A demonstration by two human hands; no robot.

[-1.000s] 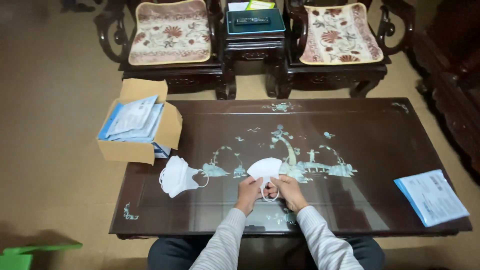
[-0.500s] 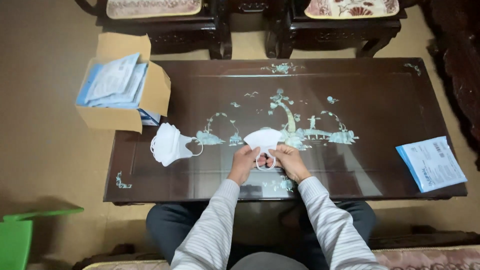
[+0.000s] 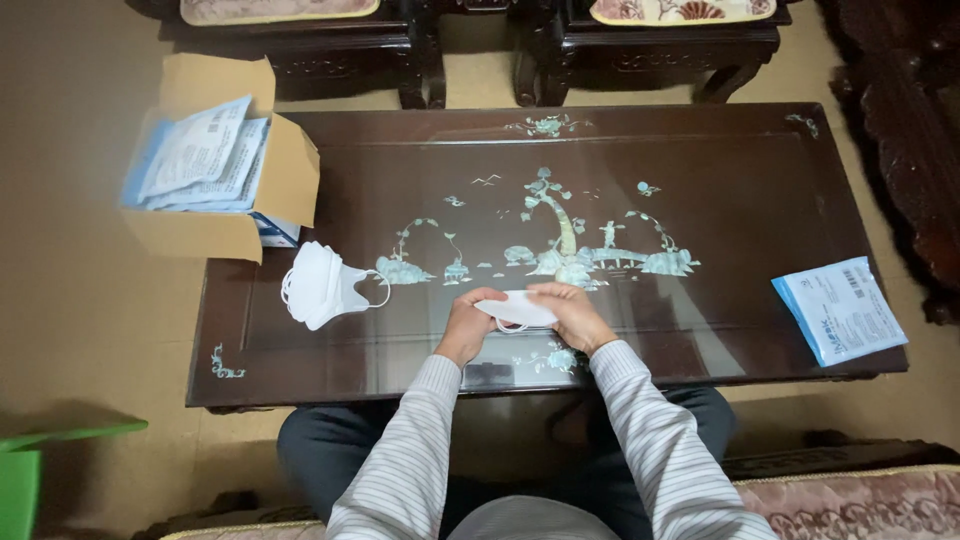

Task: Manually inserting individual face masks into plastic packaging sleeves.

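Note:
Both hands hold one white face mask [image 3: 517,308] just above the near part of a dark wooden table [image 3: 740,190] with pale inlaid scenery. My left hand [image 3: 468,326] grips its left end, where an ear loop hangs down. My right hand [image 3: 570,314] lies over its right end, fingers curled on top. A small stack of folded white masks [image 3: 318,283] lies on the table to the left, ear loops trailing right. Striped sleeves cover both forearms.
An open cardboard box [image 3: 215,170] holding several blue-and-white packets sits at the table's far left corner. A flat blue-and-white packet [image 3: 838,310] lies near the right edge. Dark wooden chairs [image 3: 660,40] with patterned cushions stand beyond the table. Something green [image 3: 40,465] is at lower left.
The view has tilted down and drawn closer to me. The mask in my hands, earlier spread open and rounded, is now pressed flat into a narrow strip, nearer the table's front edge.

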